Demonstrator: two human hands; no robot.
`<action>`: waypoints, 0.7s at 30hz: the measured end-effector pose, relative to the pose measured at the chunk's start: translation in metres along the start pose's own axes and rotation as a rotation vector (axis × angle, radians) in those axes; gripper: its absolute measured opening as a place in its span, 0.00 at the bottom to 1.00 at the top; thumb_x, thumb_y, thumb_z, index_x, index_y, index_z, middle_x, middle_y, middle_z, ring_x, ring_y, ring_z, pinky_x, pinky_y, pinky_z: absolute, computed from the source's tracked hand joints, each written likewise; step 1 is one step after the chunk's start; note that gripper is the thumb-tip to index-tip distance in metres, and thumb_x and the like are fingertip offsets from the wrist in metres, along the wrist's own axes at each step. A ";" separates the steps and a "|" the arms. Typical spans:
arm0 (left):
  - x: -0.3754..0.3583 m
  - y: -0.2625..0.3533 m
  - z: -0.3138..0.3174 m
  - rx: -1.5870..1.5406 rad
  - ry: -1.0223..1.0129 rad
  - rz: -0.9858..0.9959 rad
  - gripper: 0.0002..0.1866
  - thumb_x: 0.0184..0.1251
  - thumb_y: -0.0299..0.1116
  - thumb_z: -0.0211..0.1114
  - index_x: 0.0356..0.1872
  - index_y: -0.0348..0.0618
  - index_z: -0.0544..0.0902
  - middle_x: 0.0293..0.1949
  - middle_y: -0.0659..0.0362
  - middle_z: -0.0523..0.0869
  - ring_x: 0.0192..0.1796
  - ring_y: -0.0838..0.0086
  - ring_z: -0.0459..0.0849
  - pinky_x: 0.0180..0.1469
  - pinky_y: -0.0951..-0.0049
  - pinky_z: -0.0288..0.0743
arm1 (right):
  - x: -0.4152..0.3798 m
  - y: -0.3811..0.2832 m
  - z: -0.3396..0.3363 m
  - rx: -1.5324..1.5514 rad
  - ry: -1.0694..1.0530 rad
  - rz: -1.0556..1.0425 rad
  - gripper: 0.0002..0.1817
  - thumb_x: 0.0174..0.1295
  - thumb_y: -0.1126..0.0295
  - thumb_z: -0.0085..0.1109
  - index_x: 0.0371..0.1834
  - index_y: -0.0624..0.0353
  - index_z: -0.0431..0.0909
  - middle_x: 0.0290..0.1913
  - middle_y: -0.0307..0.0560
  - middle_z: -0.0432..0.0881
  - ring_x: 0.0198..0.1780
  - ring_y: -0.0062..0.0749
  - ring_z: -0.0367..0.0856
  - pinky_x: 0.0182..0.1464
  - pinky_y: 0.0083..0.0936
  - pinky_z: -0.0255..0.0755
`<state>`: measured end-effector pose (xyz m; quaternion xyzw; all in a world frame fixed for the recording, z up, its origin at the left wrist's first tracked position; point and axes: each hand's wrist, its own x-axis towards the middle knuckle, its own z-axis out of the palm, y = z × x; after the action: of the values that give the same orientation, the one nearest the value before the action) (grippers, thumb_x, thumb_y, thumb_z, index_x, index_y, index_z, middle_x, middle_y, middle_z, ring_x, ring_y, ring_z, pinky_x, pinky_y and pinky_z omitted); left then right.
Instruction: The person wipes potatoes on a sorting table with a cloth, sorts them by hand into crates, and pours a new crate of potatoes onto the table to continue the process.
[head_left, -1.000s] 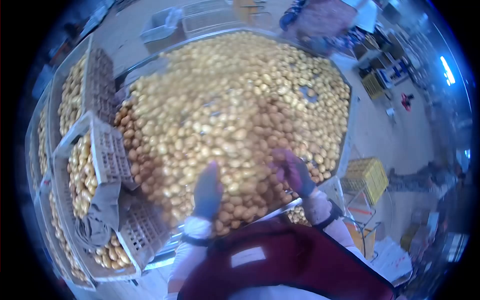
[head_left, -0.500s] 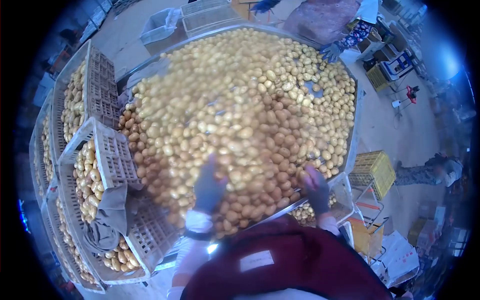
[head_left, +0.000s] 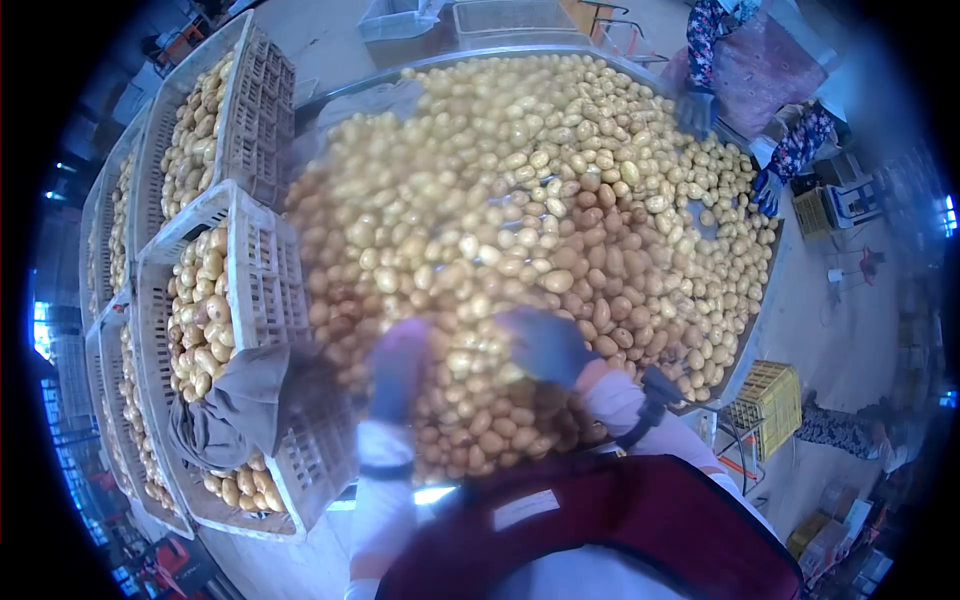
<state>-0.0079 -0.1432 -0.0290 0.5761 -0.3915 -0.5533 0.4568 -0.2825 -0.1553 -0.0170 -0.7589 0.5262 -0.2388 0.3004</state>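
Potatoes (head_left: 480,250), too many to be counted, are spread in one broad heap over one metal-rimmed desk (head_left: 752,362). Paler ones are seen across most of the heap; browner ones are gathered at the near side, the left side and in a band right of the middle.

Two gloved hands are held over the near part of the heap, well apart from each other. The left hand (head_left: 398,365) is pointed away from the body; the right hand (head_left: 545,345) is turned inward. Both are blurred, so it cannot be told whether the fingers are spread or anything is pinched.

At the left, at least four crates (head_left: 268,275) are filled with potatoes, and one grey cloth (head_left: 255,390) is draped over the nearest. A second cloth (head_left: 375,103) is laid at the desk's far left edge. Two yellow crates (head_left: 765,405) are seen at the right. At the far right edge, two gloved hands of a co-worker (head_left: 768,192) are held by the potatoes.
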 end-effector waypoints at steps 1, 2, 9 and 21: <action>0.020 0.006 0.018 0.227 -0.058 0.053 0.17 0.71 0.36 0.68 0.56 0.41 0.84 0.39 0.64 0.85 0.31 0.81 0.79 0.33 0.80 0.73 | 0.001 0.002 0.025 -0.100 -0.033 -0.012 0.15 0.64 0.62 0.63 0.52 0.50 0.82 0.47 0.51 0.84 0.49 0.47 0.84 0.51 0.38 0.79; 0.040 0.012 0.036 0.451 -0.104 0.119 0.18 0.70 0.36 0.69 0.58 0.44 0.84 0.43 0.63 0.88 0.33 0.79 0.82 0.36 0.77 0.76 | 0.004 0.002 0.031 -0.126 -0.065 -0.002 0.15 0.65 0.62 0.63 0.53 0.51 0.82 0.48 0.51 0.84 0.50 0.48 0.84 0.52 0.38 0.78; 0.101 -0.021 0.101 1.165 -0.244 0.448 0.28 0.61 0.42 0.74 0.63 0.48 0.82 0.48 0.52 0.90 0.47 0.58 0.89 0.50 0.62 0.81 | -0.029 0.013 0.005 0.786 -0.131 0.276 0.19 0.74 0.61 0.56 0.65 0.54 0.76 0.49 0.43 0.81 0.43 0.28 0.82 0.43 0.28 0.78; -0.108 0.013 0.167 0.576 -0.647 0.590 0.33 0.69 0.39 0.66 0.72 0.37 0.66 0.67 0.45 0.73 0.73 0.54 0.70 0.73 0.53 0.65 | -0.147 -0.039 -0.001 1.983 0.529 0.112 0.28 0.81 0.51 0.33 0.61 0.64 0.73 0.59 0.51 0.80 0.65 0.37 0.77 0.71 0.36 0.69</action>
<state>-0.1823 -0.0586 0.0189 0.3433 -0.7946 -0.4207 0.2718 -0.3063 -0.0061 0.0042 -0.0669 0.1761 -0.7112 0.6773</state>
